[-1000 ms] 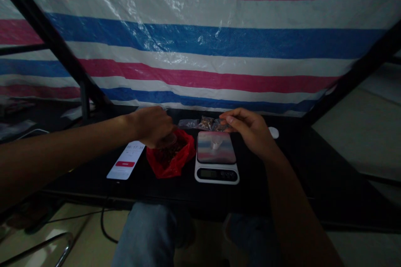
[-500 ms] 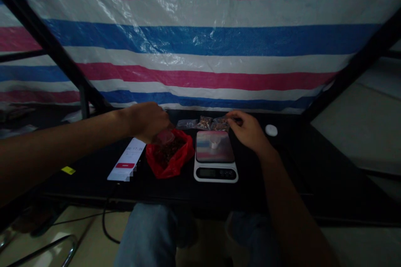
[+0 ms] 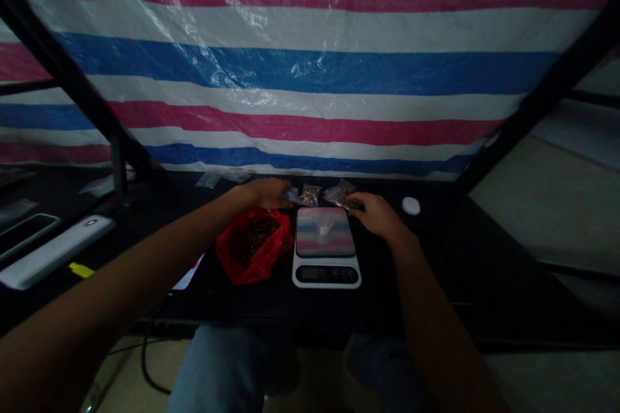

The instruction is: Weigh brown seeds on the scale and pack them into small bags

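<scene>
My left hand [image 3: 272,193] is closed at the near end of a small clear plastic bag [image 3: 292,194]; its fingertips are partly hidden. My right hand [image 3: 375,211] pinches the edge of a small clear bag of brown pieces [image 3: 345,192] behind the scale. Between the hands lies another filled bag [image 3: 310,194]. The white kitchen scale [image 3: 327,275] carries a small clear cup [image 3: 324,226] on its shiny platform. An open red plastic bag [image 3: 259,269] with small brown pieces inside stands left of the scale, below my left forearm.
A phone [image 3: 186,279] shows partly under my left forearm. At left lie a white oblong device [image 3: 58,251], a dark-screened phone [image 3: 26,233] and a yellow tag [image 3: 81,270]. Clear bags [image 3: 208,179] rest at the back. A round white object [image 3: 411,206] sits at right. Striped sheeting [image 3: 310,71] hangs behind.
My left hand has left the red bag's mouth and moved right and back to the clear bag. My right hand has shifted slightly nearer, and the filled bag beside it now sits at a different angle.
</scene>
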`<action>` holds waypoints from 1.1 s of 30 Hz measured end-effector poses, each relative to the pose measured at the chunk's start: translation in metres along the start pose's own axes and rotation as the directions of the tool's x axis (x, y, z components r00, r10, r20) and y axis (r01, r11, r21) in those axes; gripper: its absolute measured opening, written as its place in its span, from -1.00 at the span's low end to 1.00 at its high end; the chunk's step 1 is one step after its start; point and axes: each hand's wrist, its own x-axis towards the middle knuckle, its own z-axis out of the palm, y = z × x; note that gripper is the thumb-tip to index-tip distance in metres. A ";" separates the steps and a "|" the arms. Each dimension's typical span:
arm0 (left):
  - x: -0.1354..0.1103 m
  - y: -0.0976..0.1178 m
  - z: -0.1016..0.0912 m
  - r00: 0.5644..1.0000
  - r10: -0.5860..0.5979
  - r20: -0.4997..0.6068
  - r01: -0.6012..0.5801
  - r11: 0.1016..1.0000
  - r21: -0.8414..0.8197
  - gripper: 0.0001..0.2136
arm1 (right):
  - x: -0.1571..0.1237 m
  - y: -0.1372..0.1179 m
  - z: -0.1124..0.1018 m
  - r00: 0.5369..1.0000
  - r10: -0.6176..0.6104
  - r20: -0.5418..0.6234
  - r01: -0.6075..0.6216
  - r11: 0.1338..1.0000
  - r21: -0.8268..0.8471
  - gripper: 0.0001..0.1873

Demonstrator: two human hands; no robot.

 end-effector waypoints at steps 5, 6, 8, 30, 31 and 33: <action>0.011 -0.008 0.010 0.993 -0.060 0.106 0.044 0.988 0.147 -0.44 | -0.002 0.009 -0.012 0.990 0.131 -0.056 -0.131 0.991 -0.011 -0.79; 0.010 -0.008 0.009 0.994 -0.045 0.098 0.031 0.989 0.143 -0.36 | -0.001 0.011 -0.015 0.988 0.135 -0.081 -0.134 0.991 0.015 -0.79; 0.007 -0.006 0.005 0.998 -0.039 0.059 0.032 0.993 0.117 -0.17 | 0.000 0.010 -0.021 0.982 0.134 -0.132 -0.124 0.989 0.083 -0.78; -0.097 0.083 0.017 0.896 -0.420 -0.140 -0.066 0.187 -0.980 -0.66 | -0.030 -0.128 -0.031 0.920 -0.379 -0.100 0.392 0.881 0.264 -0.87; -0.099 0.085 0.016 0.898 -0.418 -0.139 -0.060 0.197 -0.979 -0.67 | -0.032 -0.134 -0.029 0.934 -0.351 -0.072 0.356 0.888 0.292 -0.95; -0.103 0.090 0.015 0.905 -0.402 -0.142 -0.044 0.242 -0.969 -0.67 | -0.035 -0.144 -0.024 0.949 -0.313 0.017 0.286 0.886 0.365 -0.91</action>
